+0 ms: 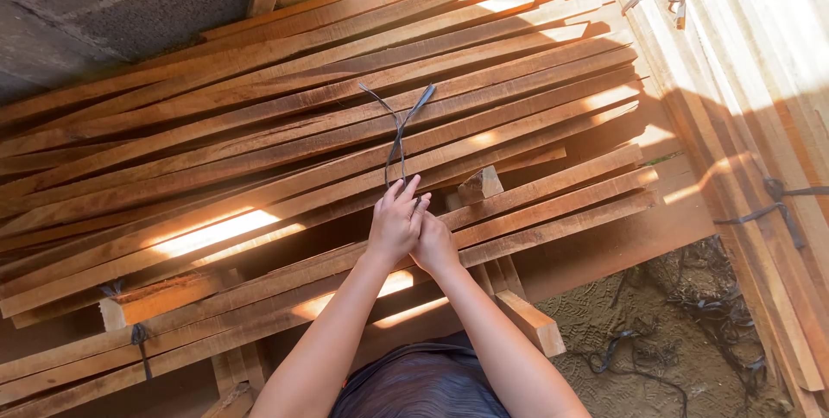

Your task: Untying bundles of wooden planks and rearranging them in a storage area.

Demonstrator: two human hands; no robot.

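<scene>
Both hands meet above the near edge of the stack of wooden slats [285,150]. The left hand [395,221] overlaps the right hand [434,245], fingers [406,191] pressed together, pinching a dark strap [399,133]. The strap runs away from them over the slats, its two ends splayed apart.

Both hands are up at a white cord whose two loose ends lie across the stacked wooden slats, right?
Not quite: the cord is dark grey, not white. The head view shows the left hand and the right hand pressed together at its lower end, with its two loose ends fanned out over the wooden slats.
</scene>
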